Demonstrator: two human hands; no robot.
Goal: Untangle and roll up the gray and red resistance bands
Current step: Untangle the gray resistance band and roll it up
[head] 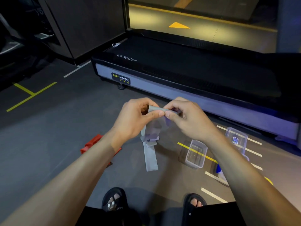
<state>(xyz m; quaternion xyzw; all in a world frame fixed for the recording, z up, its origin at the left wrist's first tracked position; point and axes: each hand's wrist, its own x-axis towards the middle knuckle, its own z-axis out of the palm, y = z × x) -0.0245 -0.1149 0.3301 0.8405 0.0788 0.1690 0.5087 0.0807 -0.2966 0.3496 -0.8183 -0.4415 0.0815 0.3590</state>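
I see both hands raised in front of me over the dark gym floor (65,136). My left hand (135,118) and right hand (184,116) meet thumb to thumb, each pinching the top end of the flat gray rubber resistance band (150,154), where a short stretch looks rolled or folded into a tight bar between the fingers. The rest of the gray band hangs down from that pinch, bunched and twisted partway, with its free tail dangling straight below. The flat red rubber resistance band (92,143) lies crumpled on the floor under my left forearm, partly hidden by it. To the right, a clear rectangular plastic container (196,153) sits on a yellow floor stripe, and a clear plastic lid with a blue label (236,139) rests just beyond it. A black treadmill deck with a gray side rail (179,75) runs across ahead. My feet in black slide sandals (114,201) show at the bottom.
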